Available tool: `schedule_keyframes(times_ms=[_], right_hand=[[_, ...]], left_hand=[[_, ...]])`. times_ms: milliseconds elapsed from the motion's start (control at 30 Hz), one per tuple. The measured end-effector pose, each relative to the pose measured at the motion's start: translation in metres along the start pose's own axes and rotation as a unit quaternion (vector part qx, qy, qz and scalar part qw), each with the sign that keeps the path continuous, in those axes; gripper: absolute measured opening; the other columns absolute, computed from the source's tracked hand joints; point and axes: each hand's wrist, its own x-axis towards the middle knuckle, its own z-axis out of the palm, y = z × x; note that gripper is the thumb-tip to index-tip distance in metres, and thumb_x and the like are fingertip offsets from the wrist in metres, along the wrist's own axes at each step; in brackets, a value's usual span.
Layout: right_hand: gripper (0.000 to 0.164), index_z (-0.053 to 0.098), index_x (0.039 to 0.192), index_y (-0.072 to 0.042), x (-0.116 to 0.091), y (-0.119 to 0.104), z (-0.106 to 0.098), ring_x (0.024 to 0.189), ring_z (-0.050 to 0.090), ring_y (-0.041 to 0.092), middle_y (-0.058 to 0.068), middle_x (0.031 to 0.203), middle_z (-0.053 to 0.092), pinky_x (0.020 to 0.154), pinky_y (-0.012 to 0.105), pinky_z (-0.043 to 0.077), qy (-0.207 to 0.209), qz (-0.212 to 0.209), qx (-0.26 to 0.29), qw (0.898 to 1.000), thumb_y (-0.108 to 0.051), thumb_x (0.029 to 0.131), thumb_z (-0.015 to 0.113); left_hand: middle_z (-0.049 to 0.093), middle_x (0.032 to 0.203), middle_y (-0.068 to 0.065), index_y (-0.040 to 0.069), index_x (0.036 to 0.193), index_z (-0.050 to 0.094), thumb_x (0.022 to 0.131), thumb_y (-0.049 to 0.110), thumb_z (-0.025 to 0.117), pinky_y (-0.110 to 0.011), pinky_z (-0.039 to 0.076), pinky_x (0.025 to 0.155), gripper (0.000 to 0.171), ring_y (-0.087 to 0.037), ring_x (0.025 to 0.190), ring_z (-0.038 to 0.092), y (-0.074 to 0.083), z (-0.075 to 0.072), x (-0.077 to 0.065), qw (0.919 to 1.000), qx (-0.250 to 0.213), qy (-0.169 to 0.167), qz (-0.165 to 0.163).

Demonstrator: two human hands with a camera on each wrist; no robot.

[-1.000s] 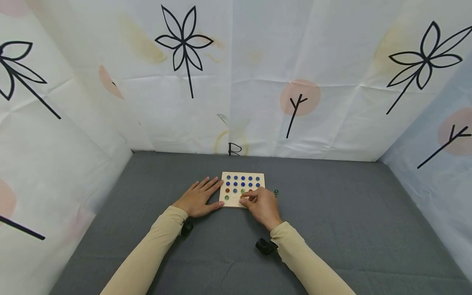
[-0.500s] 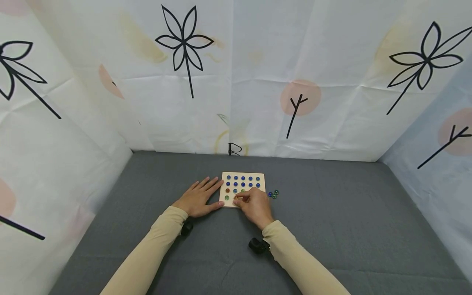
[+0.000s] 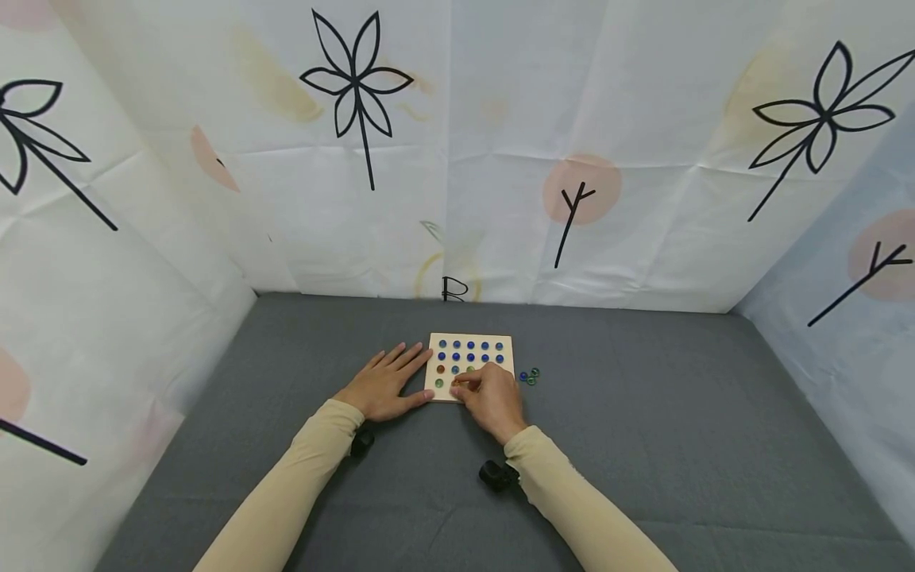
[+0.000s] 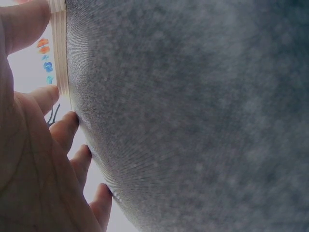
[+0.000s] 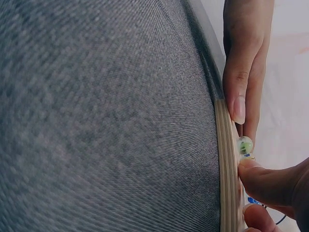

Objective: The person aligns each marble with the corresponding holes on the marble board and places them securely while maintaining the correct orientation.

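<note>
At the left, the left wrist camera (image 3: pixel 362 442) sits under the cuff, and beyond it the left hand (image 3: pixel 389 388) lies spread and grasps nothing; its thumb and index finger touch the left edge of a wooden board (image 3: pixel 449 363), probably to keep it from sliding. The board lies flat on the grey tablecloth (image 3: pixel 643 413). Its 2 far rows hold 5 blue marbles (image 3: pixel 470 345) each; the next row starts with 1 red-brown marble (image 3: pixel 441 369), 1 teal marble (image 3: pixel 455 370) and 1 light green marble (image 3: pixel 470 369). The near row starts with 1 clear green marble (image 3: pixel 439 384), and just right of it the right hand (image 3: pixel 493 397) pinches 1 orange marble (image 3: pixel 455 383) with its fingertips, a grip that suits something so small and apt to roll. Whether that marble is seated, I cannot tell. The right wrist camera (image 3: pixel 493 475) hangs nearer the person, well apart from the board. Just past the board's right edge lie 1 loose blue marble (image 3: pixel 524 376) and 2 loose green marbles (image 3: pixel 534 372), bunched presumably for easy reach. Behind everything hangs a white curtain (image 3: pixel 500 95) with flower drawings. The right hand hides the right part of the 2 near rows, and the left thumb and clear green marble crowd the pinch from the left.
</note>
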Motion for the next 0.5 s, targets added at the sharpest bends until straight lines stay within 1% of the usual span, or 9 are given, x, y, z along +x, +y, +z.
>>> schedule_keyframes(times_ms=[67,167,267,400,500], right_hand=[[0.009,0.084,0.089,-0.012,0.001,0.0,0.0,0.065,0.062,0.012,-0.002,0.072,0.071,0.057,0.031,0.047,-0.001,0.0,0.0,1.0,-0.018,0.082,0.087],[0.008,0.084,0.088,-0.013,0.001,0.0,0.001,0.066,0.063,0.013,-0.002,0.072,0.072,0.057,0.032,0.048,-0.005,0.005,-0.001,1.0,-0.018,0.083,0.087],[0.007,0.084,0.087,-0.014,0.001,-0.001,0.001,0.066,0.063,0.013,-0.001,0.075,0.073,0.058,0.032,0.049,-0.003,0.007,0.0,1.0,-0.018,0.083,0.087],[0.007,0.084,0.088,-0.014,0.0,0.0,0.002,0.066,0.062,0.013,0.0,0.079,0.072,0.057,0.032,0.048,0.004,0.001,0.005,1.0,-0.018,0.083,0.087],[0.008,0.084,0.089,-0.014,-0.002,0.0,0.003,0.067,0.06,0.014,0.001,0.08,0.068,0.057,0.031,0.046,0.007,0.0,0.005,1.0,-0.018,0.083,0.087]], left_hand=[[0.024,0.167,-0.007,0.021,0.164,0.024,0.101,0.066,0.042,-0.056,0.014,0.123,0.079,-0.033,0.154,0.018,0.001,-0.002,-0.001,1.0,-0.001,0.0,0.001],[0.026,0.166,-0.009,0.018,0.163,0.026,0.101,0.066,0.042,-0.057,0.014,0.123,0.08,-0.035,0.153,0.019,0.004,-0.004,-0.002,1.0,-0.003,0.0,0.002],[0.027,0.166,-0.012,0.015,0.162,0.028,0.102,0.063,0.045,-0.059,0.015,0.122,0.079,-0.037,0.153,0.02,0.007,-0.008,-0.003,0.9999,-0.01,0.001,0.004],[0.026,0.166,-0.011,0.015,0.163,0.027,0.102,0.058,0.048,-0.058,0.014,0.122,0.077,-0.037,0.153,0.018,0.009,-0.011,-0.004,0.9999,-0.014,-0.005,0.001],[0.026,0.166,-0.012,0.015,0.163,0.028,0.102,0.059,0.048,-0.059,0.014,0.122,0.077,-0.037,0.153,0.019,0.009,-0.011,-0.005,0.9999,-0.012,-0.004,0.0]])
